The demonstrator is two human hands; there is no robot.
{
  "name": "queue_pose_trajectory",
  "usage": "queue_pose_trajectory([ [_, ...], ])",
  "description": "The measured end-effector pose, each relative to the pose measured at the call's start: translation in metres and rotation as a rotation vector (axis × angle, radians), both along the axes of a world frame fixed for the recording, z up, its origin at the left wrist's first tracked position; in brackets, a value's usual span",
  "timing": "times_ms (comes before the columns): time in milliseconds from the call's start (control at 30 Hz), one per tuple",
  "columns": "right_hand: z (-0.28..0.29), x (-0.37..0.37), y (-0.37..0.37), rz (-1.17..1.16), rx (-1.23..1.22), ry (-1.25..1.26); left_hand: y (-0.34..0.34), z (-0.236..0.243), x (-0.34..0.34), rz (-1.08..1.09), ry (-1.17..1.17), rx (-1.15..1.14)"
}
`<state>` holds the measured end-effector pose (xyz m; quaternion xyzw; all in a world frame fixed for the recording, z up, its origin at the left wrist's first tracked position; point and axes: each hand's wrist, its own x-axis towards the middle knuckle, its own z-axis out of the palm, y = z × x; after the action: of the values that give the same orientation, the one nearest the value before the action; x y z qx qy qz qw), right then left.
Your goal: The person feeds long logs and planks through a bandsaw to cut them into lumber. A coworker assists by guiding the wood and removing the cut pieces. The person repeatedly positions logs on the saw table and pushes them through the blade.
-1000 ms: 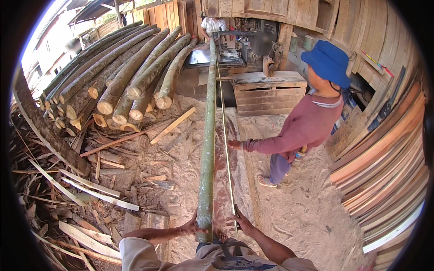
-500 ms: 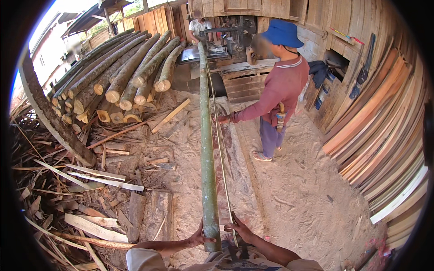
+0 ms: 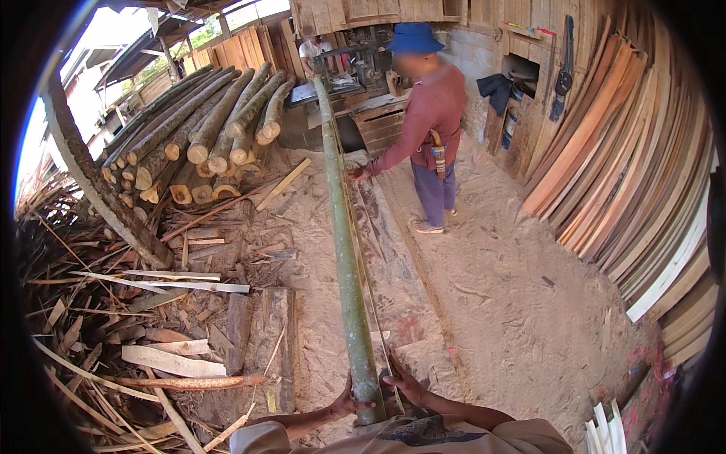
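A long, slim green-grey log (image 3: pixel 346 265) runs away from my body toward a machine at the far end. My left hand (image 3: pixel 348 401) is closed around its near end from the left side. Along the log's right side lies a thin, pale wooden strip (image 3: pixel 376 321), partly split off or separate; I cannot tell which. My right hand (image 3: pixel 406 384) grips the strip close to the log's end, with thumb and fingers on either side. Farther along, a co-worker's hand (image 3: pixel 358 174) touches the right side of the log.
A co-worker in a blue hat and red top (image 3: pixel 431 113) stands right of the log. Another person (image 3: pixel 314 51) is by the saw machine (image 3: pixel 370 64). Stacked logs (image 3: pixel 219 125), a leaning post (image 3: pixel 106 174) and scrap wood (image 3: pixel 174 359) lie left; sawn boards (image 3: pixel 605 166) lean right.
My view has shifted, so the log slants more and its near end sits farther right. The blue-hatted co-worker appears farther left. Both my hands keep their hold.
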<state>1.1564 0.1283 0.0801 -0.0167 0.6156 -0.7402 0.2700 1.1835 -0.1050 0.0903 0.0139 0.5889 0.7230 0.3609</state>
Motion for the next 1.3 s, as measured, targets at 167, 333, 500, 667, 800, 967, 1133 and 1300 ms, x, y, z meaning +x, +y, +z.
queue_pose_trajectory([
  [167,0.006,0.047,0.065,-0.133,-0.191,-0.331,0.013,-0.010,0.044,0.020,-0.010,-0.037],
  [333,0.052,0.055,0.206,-0.121,0.884,0.024,0.010,-0.028,0.048,0.029,-0.065,0.040],
  [500,0.021,0.017,0.130,-0.064,1.032,0.630,0.021,-0.032,0.021,0.059,-0.059,0.169],
  [667,-0.032,-0.055,-0.016,0.146,0.326,0.062,0.019,-0.023,-0.057,0.073,-0.047,0.132],
  [800,0.049,-0.178,-0.047,0.127,0.151,-0.169,-0.002,0.015,-0.166,0.150,-0.085,0.095],
  [967,0.097,-0.359,-0.097,0.140,0.025,-0.221,-0.043,0.120,-0.340,0.209,0.102,-0.142],
  [1133,0.085,-0.549,-0.133,0.091,-0.347,-0.273,-0.059,0.197,-0.519,0.041,0.298,-0.933],
  [1300,0.044,-0.756,-0.139,0.114,-0.920,-0.415,-0.047,0.188,-0.678,0.382,0.398,-0.660],
])
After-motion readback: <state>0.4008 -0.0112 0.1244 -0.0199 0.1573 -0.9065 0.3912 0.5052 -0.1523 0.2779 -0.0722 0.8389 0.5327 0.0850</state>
